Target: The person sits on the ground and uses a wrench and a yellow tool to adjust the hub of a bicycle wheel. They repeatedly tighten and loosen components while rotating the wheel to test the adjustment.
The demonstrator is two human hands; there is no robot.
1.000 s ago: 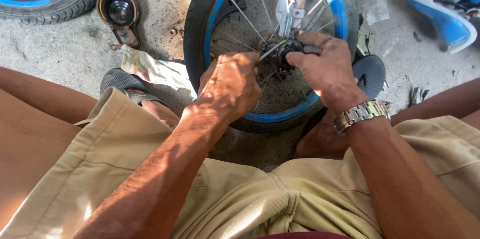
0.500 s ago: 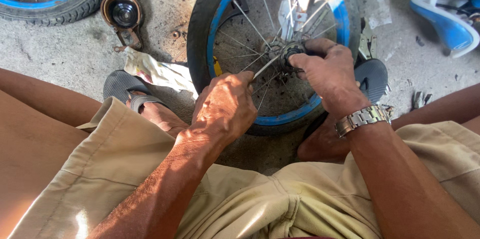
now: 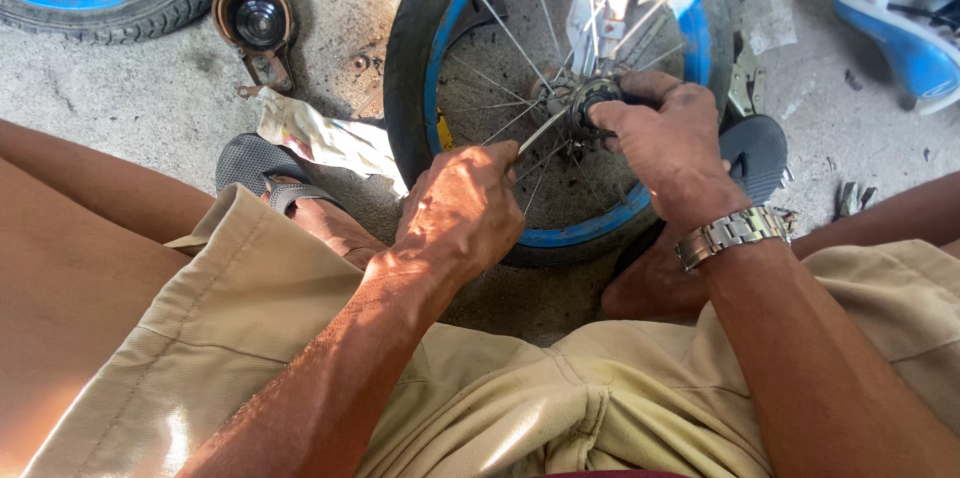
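Observation:
A small bicycle wheel (image 3: 410, 88) with a black tyre, blue rim and thin steel spokes stands upright on the concrete between my feet. My right hand (image 3: 670, 143) is closed around the dark hub (image 3: 590, 98) at the wheel's centre; a metal watch sits on that wrist. My left hand (image 3: 460, 213) grips a slim flat metal tool (image 3: 540, 130) whose tip points up at the hub. Both forearms come in from the bottom of the view over tan shorts.
A second blue-rimmed wheel (image 3: 120, 8) lies at the top left. A round brown and black part (image 3: 258, 23) rests beside it. A crumpled rag (image 3: 320, 138) lies left of the wheel. A blue and white sandal (image 3: 900, 33) is at the top right. Grey sandals are on my feet.
My left hand has drawn back from the hub, down and to the left, and now shows the metal tool in its grip. My right hand stays on the hub.

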